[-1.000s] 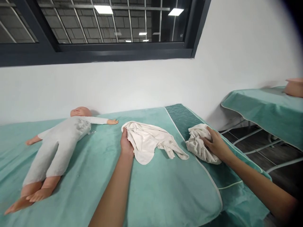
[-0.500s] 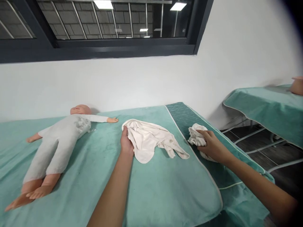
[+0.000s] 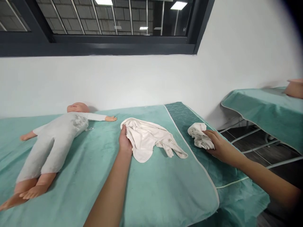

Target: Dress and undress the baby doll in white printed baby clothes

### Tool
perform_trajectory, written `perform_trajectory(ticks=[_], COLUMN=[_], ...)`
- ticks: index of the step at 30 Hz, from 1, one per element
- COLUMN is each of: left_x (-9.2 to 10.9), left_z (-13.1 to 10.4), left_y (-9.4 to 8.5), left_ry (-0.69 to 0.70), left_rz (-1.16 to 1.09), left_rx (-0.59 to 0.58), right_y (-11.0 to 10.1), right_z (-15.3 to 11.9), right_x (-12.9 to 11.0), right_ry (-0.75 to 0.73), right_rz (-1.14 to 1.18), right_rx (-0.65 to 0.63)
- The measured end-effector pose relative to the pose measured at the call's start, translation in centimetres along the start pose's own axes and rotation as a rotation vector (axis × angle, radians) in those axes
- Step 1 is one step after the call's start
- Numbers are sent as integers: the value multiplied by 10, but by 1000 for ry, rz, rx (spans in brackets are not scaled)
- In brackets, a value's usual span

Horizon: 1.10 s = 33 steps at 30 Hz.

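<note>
My left hand [image 3: 125, 140] is closed on the left edge of a white baby garment [image 3: 148, 138]. This garment lies loosely gathered on the green bed, its narrow ends with a small printed pattern pointing right. On the darker strip of the bed, a crumpled white cloth [image 3: 200, 135] sits in a bunch. My right hand [image 3: 221, 147] grips it at its right edge; the thumb is hidden. To the left, a baby doll [image 3: 59, 132] in a pale one-piece lies on its back, arms spread, head toward the wall.
The green bed cover [image 3: 165, 192] has a pale-edged upper layer over a darker one. A second green-covered bed [image 3: 260, 110] stands at the right, with part of a skin-toned object [image 3: 294, 89] on it. Behind are a white wall [image 3: 132, 82] and a dark-framed window [image 3: 118, 49].
My right hand has shifted slightly right on the crumpled cloth, uncovering more of it; the cloth looks more compact. My left hand still holds the garment. The view has shifted a little.
</note>
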<state>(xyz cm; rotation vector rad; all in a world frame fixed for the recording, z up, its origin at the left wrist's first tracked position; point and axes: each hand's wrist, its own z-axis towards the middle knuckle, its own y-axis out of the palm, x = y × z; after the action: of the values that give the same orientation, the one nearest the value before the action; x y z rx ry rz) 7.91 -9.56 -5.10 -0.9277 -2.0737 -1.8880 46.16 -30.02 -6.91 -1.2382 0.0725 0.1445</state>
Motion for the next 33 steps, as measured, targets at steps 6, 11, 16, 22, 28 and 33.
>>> perform_trajectory(ticks=[6, 11, 16, 22, 28, 33], left_x=[0, 0, -1, 1, 3, 23], left_z=[0, -2, 1, -1, -27, -73], left_y=[1, 3, 1, 0, 12, 27], left_ry=[26, 15, 15, 43, 251, 325], left_rz=[3, -9, -19, -15, 211, 741], left_rx=[16, 4, 10, 26, 46, -69], right_y=[-9, 11, 6, -5, -6, 4], right_z=[2, -3, -3, 3, 69, 141], right_x=[1, -9, -9, -41, -122, -189], right_ry=[-93, 16, 14, 97, 3, -57], right_rz=[-223, -141, -92, -179, 140, 477], right_rx=[-106, -33, 6, 97, 9, -70])
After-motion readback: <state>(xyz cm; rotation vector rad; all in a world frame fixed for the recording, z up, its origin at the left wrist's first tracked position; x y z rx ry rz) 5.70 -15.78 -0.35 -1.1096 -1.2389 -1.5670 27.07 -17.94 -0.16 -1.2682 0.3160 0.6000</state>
